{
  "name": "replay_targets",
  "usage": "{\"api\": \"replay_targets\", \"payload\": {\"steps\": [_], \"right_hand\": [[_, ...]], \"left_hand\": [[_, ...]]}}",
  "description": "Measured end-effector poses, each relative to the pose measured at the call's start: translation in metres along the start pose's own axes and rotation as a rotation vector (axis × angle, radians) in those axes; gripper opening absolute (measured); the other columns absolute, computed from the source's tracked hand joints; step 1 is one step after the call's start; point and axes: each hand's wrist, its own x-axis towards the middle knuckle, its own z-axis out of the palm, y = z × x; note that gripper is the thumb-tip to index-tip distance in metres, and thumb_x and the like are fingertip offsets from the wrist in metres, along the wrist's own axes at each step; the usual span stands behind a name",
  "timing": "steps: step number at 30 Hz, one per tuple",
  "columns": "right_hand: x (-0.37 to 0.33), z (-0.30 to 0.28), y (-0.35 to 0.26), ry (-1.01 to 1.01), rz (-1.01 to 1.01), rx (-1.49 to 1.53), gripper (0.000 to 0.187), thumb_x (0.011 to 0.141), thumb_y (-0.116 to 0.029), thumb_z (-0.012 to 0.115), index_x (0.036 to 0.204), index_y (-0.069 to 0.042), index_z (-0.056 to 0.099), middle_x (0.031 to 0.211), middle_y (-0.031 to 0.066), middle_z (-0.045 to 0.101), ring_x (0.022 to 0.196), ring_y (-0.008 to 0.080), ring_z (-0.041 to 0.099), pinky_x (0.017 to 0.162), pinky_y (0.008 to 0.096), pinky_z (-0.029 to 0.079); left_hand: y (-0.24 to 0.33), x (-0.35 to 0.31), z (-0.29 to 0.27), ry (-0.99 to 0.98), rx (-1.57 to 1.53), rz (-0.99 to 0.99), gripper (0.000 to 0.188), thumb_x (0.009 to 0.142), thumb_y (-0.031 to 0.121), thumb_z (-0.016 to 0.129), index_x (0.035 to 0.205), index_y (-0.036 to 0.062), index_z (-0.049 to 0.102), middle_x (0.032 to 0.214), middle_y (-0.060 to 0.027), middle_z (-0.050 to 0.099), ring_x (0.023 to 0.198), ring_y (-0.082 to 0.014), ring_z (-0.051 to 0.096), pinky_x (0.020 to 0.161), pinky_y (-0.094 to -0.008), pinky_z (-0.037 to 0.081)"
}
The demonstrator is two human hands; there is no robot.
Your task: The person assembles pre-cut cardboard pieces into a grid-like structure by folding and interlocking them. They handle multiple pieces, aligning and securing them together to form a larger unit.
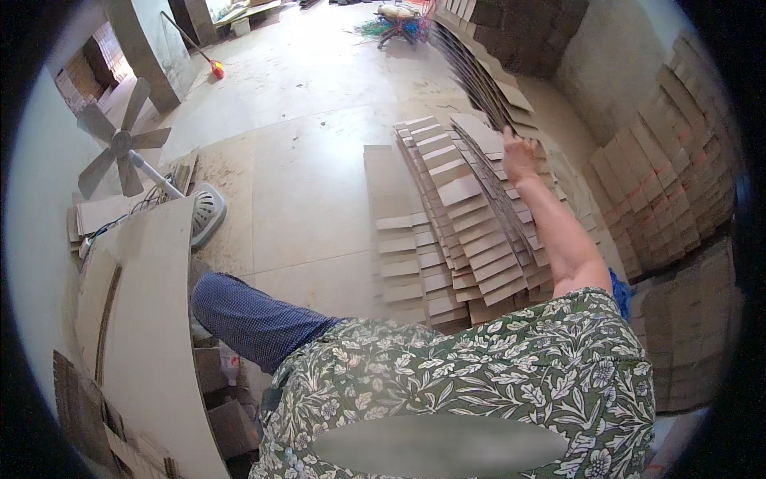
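Our R hand (522,157) at the near end of a fanned stack of flat brown cardboard sheets (483,70), toward the R edge of the pale, smooth floor (311,176).
Bare forearm (562,231) is well out, w/ fingers (508,136) touching the stack's near edge; can't tell if they're closed on it or just resting, as part of the grip is hidden. L hand's out of view. Prob. a gathering/lining-up step: overlapping rows of flat tan cardboard pieces (459,188) lie on the floor nearer us; taller piles of brown corrugated cardboard (654,184) line its R edge. Next move, we'd judge, calls for a firm edge hold so the fan doesn't slip. Containers: small whitish tub (241,27) near the floor's far L corner, contents too far off to make out.
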Motion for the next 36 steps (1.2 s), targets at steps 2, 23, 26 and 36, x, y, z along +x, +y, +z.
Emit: {"api": "replay_targets", "payload": {"steps": [2, 23, 26, 36], "right_hand": [[-0.019, 0.037, 0.035, -0.096, 0.062, -0.094, 0.026, 0.088, -0.010, 0.046, 0.112, -0.011, 0.054, 0.095, 0.0119, 0.068, 0.095, 0.0314, 0.063, 0.092, 0.0499, 0.037], [-0.105, 0.083, 0.096, -0.280, 0.296, -0.236, 0.038, 0.095, -0.014, 0.039, 0.132, -0.011, 0.044, 0.113, 0.0094, 0.062, 0.109, 0.0282, 0.056, 0.094, 0.0549, 0.039], [-0.109, 0.079, 0.099, -0.423, 0.329, -0.177, 0.033, 0.095, -0.017, 0.040, 0.126, -0.011, 0.049, 0.112, 0.0107, 0.062, 0.107, 0.0289, 0.058, 0.091, 0.0525, 0.042], [-0.124, 0.090, 0.107, -0.422, 0.444, -0.144, 0.027, 0.095, -0.017, 0.040, 0.120, -0.013, 0.049, 0.112, 0.0079, 0.060, 0.111, 0.0305, 0.055, 0.088, 0.0554, 0.043]], "left_hand": [[0.011, -0.001, 0.010, -0.005, 0.014, -0.009, 0.024, 0.093, 0.020, 0.056, 0.103, 0.0018, 0.067, 0.078, -0.0113, 0.066, 0.067, -0.0133, 0.058, 0.059, -0.0308, 0.045], [-0.009, 0.024, 0.002, -0.056, 0.032, -0.050, 0.024, 0.091, 0.019, 0.056, 0.102, 0.0008, 0.067, 0.078, -0.0127, 0.066, 0.068, -0.0164, 0.059, 0.061, -0.0323, 0.046], [-0.010, 0.025, 0.001, -0.069, 0.039, -0.049, 0.024, 0.091, 0.019, 0.056, 0.102, 0.0007, 0.067, 0.078, -0.0129, 0.066, 0.068, -0.0169, 0.059, 0.061, -0.0325, 0.046], [-0.007, 0.027, 0.000, -0.093, 0.048, -0.051, 0.024, 0.090, 0.018, 0.056, 0.102, 0.0002, 0.067, 0.078, -0.0135, 0.066, 0.068, -0.0184, 0.060, 0.062, -0.0333, 0.046]]}}
